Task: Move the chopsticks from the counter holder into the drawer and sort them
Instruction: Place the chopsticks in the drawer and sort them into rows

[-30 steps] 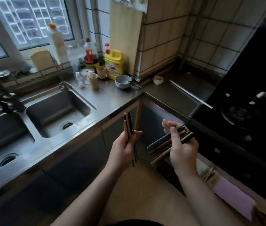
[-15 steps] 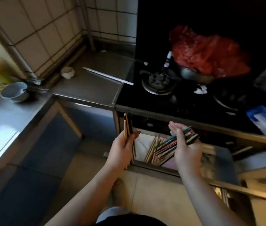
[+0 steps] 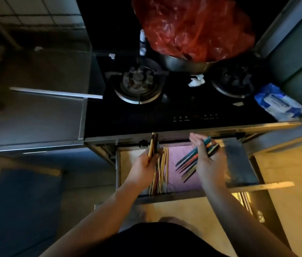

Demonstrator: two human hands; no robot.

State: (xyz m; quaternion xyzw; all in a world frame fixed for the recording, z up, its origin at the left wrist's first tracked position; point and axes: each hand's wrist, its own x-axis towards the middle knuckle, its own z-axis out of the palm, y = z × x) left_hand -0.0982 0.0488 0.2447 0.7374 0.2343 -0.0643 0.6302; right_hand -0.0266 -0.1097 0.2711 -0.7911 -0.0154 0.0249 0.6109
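An open drawer sits under the black stove, lined with a pink mat. Several yellow and brown chopsticks lie in its left part. My left hand hovers over the drawer's left side, gripping a few dark and tan chopsticks that point away from me. My right hand is above the pink mat, holding a fanned bundle of coloured chopsticks with tips pointing left and down. The counter holder is out of view.
A black gas stove with two burners is above the drawer, with a metal pot under a red plastic bag. A blue wipes pack lies at the right. A grey tray fills the drawer's right side. Steel counter is at left.
My view swung from the sink corner to straight over the stove and drawer. Both hands moved with their chopsticks to above the open drawer.
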